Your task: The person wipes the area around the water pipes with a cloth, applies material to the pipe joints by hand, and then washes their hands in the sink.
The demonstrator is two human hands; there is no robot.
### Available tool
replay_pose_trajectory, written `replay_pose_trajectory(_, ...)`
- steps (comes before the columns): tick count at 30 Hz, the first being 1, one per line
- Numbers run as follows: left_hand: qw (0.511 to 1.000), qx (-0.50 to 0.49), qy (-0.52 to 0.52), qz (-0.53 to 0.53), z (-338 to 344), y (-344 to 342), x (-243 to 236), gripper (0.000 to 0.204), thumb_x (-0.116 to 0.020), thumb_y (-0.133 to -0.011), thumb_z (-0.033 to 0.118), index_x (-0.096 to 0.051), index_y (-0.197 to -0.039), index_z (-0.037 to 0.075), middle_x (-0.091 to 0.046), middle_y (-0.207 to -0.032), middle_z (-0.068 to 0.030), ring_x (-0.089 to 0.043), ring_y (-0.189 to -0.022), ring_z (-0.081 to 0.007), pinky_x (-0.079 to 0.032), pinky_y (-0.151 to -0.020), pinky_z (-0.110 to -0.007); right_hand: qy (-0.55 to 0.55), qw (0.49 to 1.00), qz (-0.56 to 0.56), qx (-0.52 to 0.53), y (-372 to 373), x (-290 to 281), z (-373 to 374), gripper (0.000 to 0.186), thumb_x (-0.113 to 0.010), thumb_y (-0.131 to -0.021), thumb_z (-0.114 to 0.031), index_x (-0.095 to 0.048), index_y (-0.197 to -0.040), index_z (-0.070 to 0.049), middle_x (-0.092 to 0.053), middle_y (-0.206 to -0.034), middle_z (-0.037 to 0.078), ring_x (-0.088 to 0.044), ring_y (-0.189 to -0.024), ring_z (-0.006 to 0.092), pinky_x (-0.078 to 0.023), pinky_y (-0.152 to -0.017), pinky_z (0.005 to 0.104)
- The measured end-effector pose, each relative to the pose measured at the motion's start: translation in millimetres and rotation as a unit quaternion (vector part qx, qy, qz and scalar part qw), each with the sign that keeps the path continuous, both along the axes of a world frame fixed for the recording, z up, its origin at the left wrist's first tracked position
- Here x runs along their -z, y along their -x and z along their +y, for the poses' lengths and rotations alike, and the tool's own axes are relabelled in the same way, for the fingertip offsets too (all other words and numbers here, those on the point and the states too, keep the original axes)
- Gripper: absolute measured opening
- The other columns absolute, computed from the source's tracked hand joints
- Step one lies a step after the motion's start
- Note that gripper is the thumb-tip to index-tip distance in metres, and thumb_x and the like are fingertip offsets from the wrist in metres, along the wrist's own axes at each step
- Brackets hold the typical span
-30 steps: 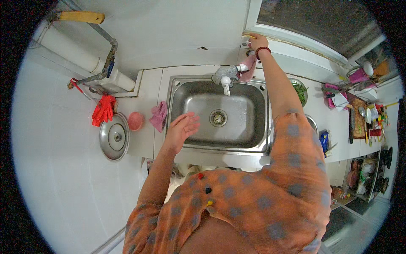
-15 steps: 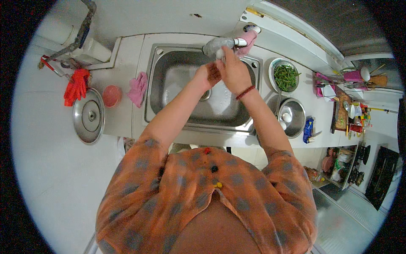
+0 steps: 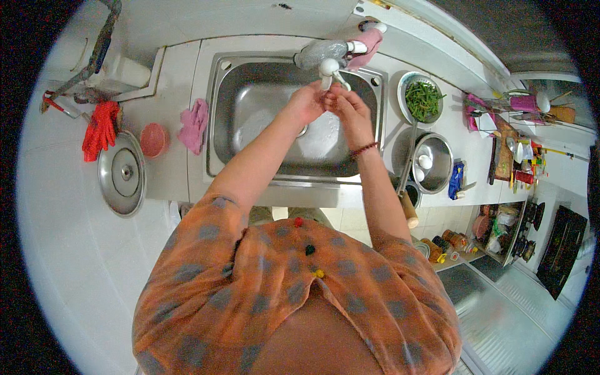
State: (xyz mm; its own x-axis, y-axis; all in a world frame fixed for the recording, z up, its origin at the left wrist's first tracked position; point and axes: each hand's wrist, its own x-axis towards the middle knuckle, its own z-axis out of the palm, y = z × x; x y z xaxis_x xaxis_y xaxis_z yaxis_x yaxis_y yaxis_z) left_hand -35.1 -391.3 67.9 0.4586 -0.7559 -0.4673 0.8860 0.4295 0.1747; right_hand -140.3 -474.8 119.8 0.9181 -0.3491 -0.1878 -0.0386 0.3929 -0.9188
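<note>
Both my hands are together under the white tap spout (image 3: 327, 67) over the steel sink (image 3: 250, 106). My left hand (image 3: 305, 103) and my right hand (image 3: 347, 109) touch each other at the fingertips just below the spout, fingers loosely curled, nothing visibly held. A bead bracelet sits on my right wrist. The water stream is too fine to make out, though the sink bottom looks wet. My orange patterned sleeves and chest fill the lower part of the view.
Left of the sink lie a pink cloth (image 3: 194, 125), a small pink bowl (image 3: 153, 139), a metal lid (image 3: 122, 174) and red gloves (image 3: 100, 130). On the right stand a bowl of green beans (image 3: 422, 99), a steel bowl with eggs (image 3: 431, 162) and cluttered utensils.
My right hand came down from the window ledge to the tap. My left hand rose from the sink basin to meet it under the spout. The view shifted.
</note>
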Motion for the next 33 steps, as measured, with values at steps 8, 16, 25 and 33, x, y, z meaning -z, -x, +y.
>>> replay_pose_trajectory(8, 0.996, -0.066, -0.051, -0.03, 10.9, -2.1, -14.2, 0.036, -0.037, -0.09, 0.04, -0.054, -0.094, 0.008, -0.06, -0.091, -0.016, -0.059, -0.081, -0.0342, -0.048, -0.079, -0.05, -0.358, 0.926, -0.072, 0.094, -48.9, 44.9, 42.6, 0.024, -0.048, -0.091, -0.012, -0.052, -0.114, -0.005, -0.057, -0.111, 0.008, -0.056, -0.102, 0.0215, -0.048, -0.089, 0.0337)
replay_pose_trajectory(16, 0.991, -0.127, -0.012, 0.04, -29.3, -1.2, 67.3, 0.036, -0.036, -0.088, 0.042, -0.052, -0.089, 0.01, -0.058, -0.095, -0.0152, -0.056, -0.086, -0.0378, -0.046, -0.076, -0.056, 0.464, 0.884, 0.016, -0.056, -57.7, 90.3, 5.5, 0.028, -0.044, -0.091, -0.024, -0.054, -0.105, -0.001, -0.062, -0.086, 0.021, -0.06, -0.085, 0.0319, -0.045, -0.072, 0.0459)
replay_pose_trajectory(25, 0.984, 0.084, -0.132, -0.079, -39.5, -1.3, 105.7, 0.043, -0.046, -0.085, 0.046, -0.056, -0.096, 0.006, -0.06, -0.092, -0.0147, -0.059, -0.085, -0.0316, -0.049, -0.074, -0.046, 0.584, 0.804, -0.067, -0.093, -22.9, 36.1, 60.5, 0.033, -0.036, -0.094, -0.025, -0.059, -0.105, -0.005, -0.054, -0.117, 0.017, -0.049, -0.109, 0.0351, -0.035, -0.097, 0.0402)
replay_pose_trajectory(33, 0.999, -0.009, -0.033, -0.021, -2.1, -3.0, 33.3, 0.035, -0.058, -0.083, 0.04, -0.056, -0.097, 0.008, -0.062, -0.086, -0.0058, -0.059, -0.078, -0.0216, -0.048, -0.079, -0.038, -0.488, 0.857, -0.098, 0.134, -41.0, 96.4, 36.4, 0.032, -0.042, -0.093, -0.02, -0.046, -0.121, -0.004, -0.054, -0.118, 0.01, -0.051, -0.11, 0.0245, -0.041, -0.094, 0.0353)
